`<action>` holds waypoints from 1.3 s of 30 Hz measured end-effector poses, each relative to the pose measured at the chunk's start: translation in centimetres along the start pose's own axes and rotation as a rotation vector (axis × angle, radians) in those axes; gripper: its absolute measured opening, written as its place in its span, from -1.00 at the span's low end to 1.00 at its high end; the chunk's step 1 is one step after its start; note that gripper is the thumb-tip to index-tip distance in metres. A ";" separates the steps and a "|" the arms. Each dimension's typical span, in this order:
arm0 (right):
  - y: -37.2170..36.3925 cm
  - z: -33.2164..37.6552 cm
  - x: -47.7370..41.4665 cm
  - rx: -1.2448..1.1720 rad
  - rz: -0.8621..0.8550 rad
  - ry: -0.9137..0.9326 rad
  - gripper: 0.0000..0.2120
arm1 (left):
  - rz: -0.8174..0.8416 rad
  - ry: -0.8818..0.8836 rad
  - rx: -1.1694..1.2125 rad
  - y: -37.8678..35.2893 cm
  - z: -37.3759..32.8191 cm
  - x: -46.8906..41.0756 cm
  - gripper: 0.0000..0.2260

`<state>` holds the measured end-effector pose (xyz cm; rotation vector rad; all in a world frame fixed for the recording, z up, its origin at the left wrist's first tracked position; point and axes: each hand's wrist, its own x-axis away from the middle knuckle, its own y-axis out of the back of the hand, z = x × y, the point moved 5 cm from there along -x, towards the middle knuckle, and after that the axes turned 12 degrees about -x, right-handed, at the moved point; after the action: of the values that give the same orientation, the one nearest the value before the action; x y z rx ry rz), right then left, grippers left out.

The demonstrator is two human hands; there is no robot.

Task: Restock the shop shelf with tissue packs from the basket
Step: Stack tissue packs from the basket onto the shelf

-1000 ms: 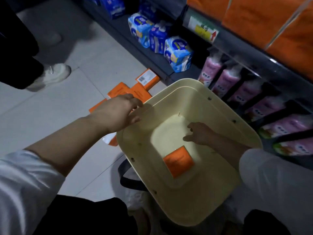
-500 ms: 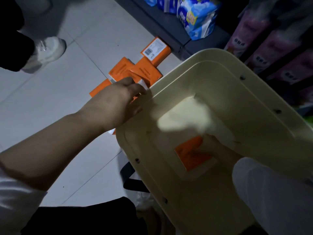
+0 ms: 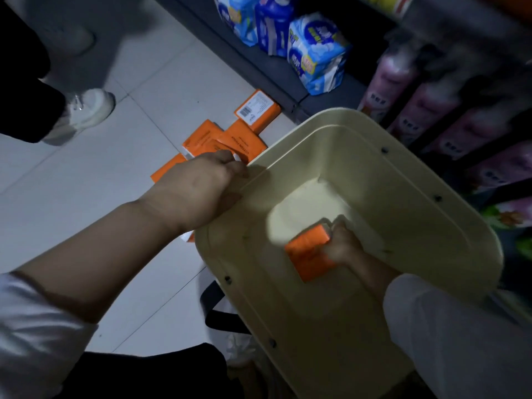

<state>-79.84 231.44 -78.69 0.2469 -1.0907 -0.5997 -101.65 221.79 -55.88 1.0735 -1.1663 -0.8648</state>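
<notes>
The left hand (image 3: pixel 201 185), left of centre, has its fingers curled over the upper left corner of the cream basket (image 3: pixel 403 156) and grips its rim. The right hand (image 3: pixel 342 244) reaches down inside the basket at centre right, its fingers wrapped around one end of an orange tissue pack (image 3: pixel 308 254), which sits tilted low in the basket, near its floor. The two hands are well apart, one on the rim and one deep inside. A black handle (image 3: pixel 213 309) hangs below the basket's lower left edge. Just beyond the left hand, several orange packs (image 3: pixel 227 139) lie in a loose cluster on the tiled floor (image 3: pixel 115 203), one showing a barcode label (image 3: pixel 257 110). Along the top of the frame runs the dark shelf (image 3: pixel 273 79), holding blue packs (image 3: pixel 316 53), with pink packs (image 3: pixel 431 110) at upper right. Another person's white shoe (image 3: pixel 86 110) stands at upper left.
</notes>
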 end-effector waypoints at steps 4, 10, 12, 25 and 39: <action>4.8 3.0 2.3 -0.074 -0.051 0.088 -0.41 | -0.001 -0.047 -0.042 3.2 -2.4 -0.2 -0.65; 12.3 7.0 9.2 -0.271 -0.236 0.259 -0.50 | -0.115 -0.023 0.042 8.9 -5.4 0.1 -0.65; 14.6 8.1 12.2 -0.380 -0.254 0.364 -0.52 | -0.141 -0.012 0.115 10.4 -6.5 0.4 -0.59; 27.4 6.4 31.2 -0.917 -0.409 0.729 -0.66 | -0.243 -0.100 0.913 17.7 -18.2 1.3 -0.69; 36.1 -0.2 36.3 -1.041 -0.648 0.777 -0.57 | -0.571 -0.193 0.693 23.3 -25.9 0.4 -0.54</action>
<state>-55.84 240.30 -34.34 -0.1016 0.1580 -1.4173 -76.35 233.11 -34.73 1.9895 -1.3882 -1.0400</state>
